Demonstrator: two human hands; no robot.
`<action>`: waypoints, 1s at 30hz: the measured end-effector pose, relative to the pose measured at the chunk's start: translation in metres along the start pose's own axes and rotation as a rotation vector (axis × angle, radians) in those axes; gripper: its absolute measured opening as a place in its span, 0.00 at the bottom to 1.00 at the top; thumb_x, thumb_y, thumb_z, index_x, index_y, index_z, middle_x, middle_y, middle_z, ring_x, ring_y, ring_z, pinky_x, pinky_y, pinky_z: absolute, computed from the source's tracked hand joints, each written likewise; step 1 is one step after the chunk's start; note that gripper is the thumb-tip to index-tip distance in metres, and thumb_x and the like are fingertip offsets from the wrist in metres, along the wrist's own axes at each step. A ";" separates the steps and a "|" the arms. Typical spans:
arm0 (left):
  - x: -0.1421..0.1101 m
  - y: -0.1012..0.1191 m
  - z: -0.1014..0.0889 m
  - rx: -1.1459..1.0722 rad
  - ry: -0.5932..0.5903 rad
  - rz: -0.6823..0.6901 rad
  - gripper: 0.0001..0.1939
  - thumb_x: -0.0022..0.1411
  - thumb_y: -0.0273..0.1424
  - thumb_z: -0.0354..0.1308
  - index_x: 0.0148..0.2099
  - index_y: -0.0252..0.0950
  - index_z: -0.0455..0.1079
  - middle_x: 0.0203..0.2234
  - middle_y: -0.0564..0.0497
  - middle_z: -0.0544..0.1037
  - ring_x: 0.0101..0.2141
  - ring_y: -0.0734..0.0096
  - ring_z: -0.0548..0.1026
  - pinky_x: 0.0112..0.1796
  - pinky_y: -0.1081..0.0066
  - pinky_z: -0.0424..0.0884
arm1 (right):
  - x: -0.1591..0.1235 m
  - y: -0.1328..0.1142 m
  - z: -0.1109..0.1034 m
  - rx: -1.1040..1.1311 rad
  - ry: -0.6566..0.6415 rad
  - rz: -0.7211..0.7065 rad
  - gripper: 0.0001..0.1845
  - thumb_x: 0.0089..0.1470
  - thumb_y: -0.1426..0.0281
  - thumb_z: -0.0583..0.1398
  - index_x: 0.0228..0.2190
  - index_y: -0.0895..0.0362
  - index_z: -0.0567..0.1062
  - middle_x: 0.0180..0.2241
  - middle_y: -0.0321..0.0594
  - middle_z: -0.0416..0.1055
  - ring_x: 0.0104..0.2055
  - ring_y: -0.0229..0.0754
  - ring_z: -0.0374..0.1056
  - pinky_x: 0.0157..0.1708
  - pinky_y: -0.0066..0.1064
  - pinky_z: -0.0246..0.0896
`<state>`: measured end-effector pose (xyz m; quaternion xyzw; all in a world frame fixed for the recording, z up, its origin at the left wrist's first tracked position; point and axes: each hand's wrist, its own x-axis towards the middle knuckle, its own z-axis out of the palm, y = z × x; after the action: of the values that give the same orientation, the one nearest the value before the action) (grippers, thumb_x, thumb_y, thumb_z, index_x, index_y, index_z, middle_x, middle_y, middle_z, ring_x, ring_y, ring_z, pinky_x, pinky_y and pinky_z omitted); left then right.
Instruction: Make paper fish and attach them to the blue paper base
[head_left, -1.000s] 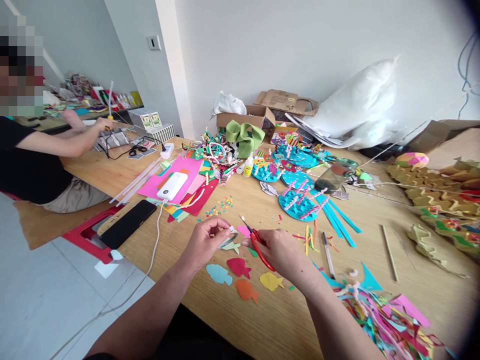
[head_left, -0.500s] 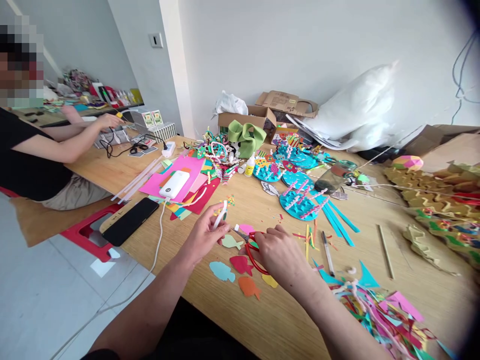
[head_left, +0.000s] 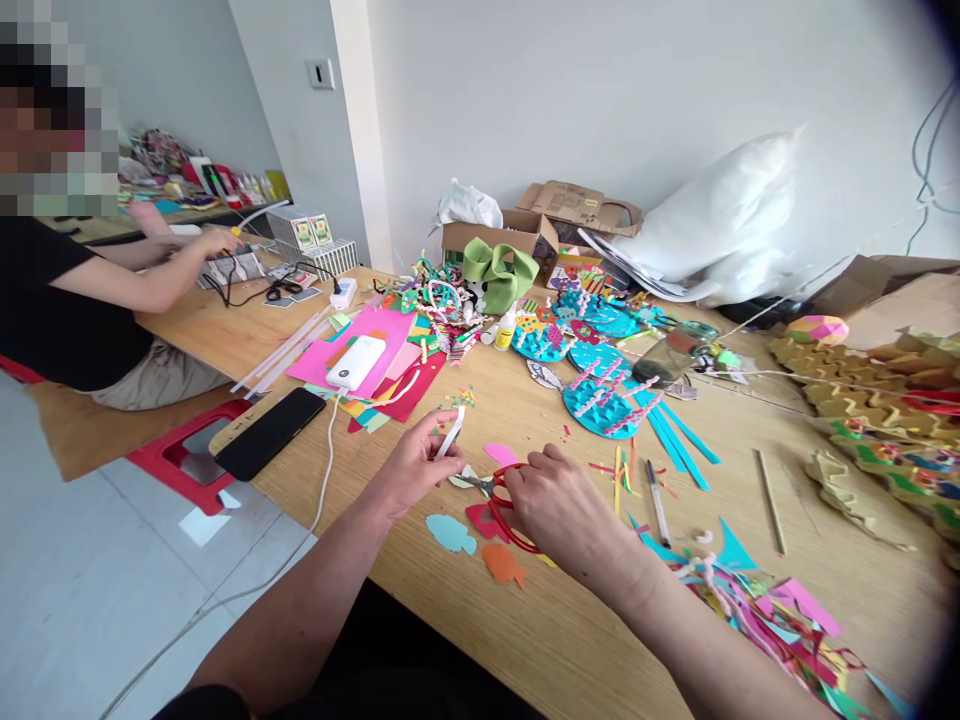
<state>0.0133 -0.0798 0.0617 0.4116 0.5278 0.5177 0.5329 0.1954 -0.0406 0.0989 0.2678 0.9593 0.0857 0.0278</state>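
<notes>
A narrow white strip (head_left: 451, 436) stands up between the closed fingers of my left hand (head_left: 409, 470). My right hand (head_left: 551, 497) grips red-handled scissors (head_left: 496, 487), whose blades point left toward my left fingers. Paper fish lie on the table beneath and around the scissors: a light blue fish (head_left: 450, 534), an orange fish (head_left: 502, 566), a red fish (head_left: 480, 520) and a pink fish (head_left: 498, 456). The blades partly cover a pale green fish (head_left: 463, 478). Just an edge of a yellow one shows below my right hand.
Left of my hands are a black phone (head_left: 270, 434), a white power bank (head_left: 357, 362) with its cable and coloured paper (head_left: 319, 366). Blue decorated discs (head_left: 600, 392), a glue bottle (head_left: 505, 330), a pen (head_left: 658, 505) and paper scraps (head_left: 802, 605) lie about. A co-worker (head_left: 97, 300) sits left.
The scissors have tilted and their blades now lie over the pale green fish. A small white piece at the blade tips no longer shows there. The view has shifted slightly.
</notes>
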 end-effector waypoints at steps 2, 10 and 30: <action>-0.001 0.001 0.000 -0.012 -0.022 0.003 0.32 0.47 0.28 0.62 0.56 0.34 0.61 0.23 0.58 0.70 0.23 0.79 0.65 0.25 0.76 0.57 | 0.000 0.000 0.000 -0.007 -0.007 -0.011 0.16 0.57 0.61 0.59 0.25 0.59 0.75 0.23 0.44 0.74 0.28 0.44 0.68 0.31 0.36 0.44; -0.002 -0.004 0.003 -0.026 0.013 0.118 0.33 0.50 0.27 0.62 0.59 0.36 0.59 0.24 0.58 0.70 0.26 0.79 0.66 0.29 0.76 0.61 | -0.007 -0.010 -0.004 0.001 -0.129 0.007 0.15 0.58 0.64 0.58 0.25 0.59 0.77 0.24 0.45 0.75 0.29 0.46 0.71 0.31 0.35 0.49; -0.012 -0.014 0.004 -0.260 0.121 0.134 0.36 0.50 0.29 0.63 0.61 0.36 0.57 0.31 0.50 0.78 0.28 0.74 0.71 0.27 0.75 0.65 | -0.018 0.083 0.069 0.056 -0.344 0.714 0.12 0.52 0.69 0.59 0.35 0.64 0.78 0.38 0.56 0.76 0.44 0.55 0.71 0.38 0.38 0.59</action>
<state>0.0200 -0.0934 0.0500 0.3416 0.4586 0.6400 0.5132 0.2599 0.0296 0.0464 0.5958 0.7890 0.0177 0.1493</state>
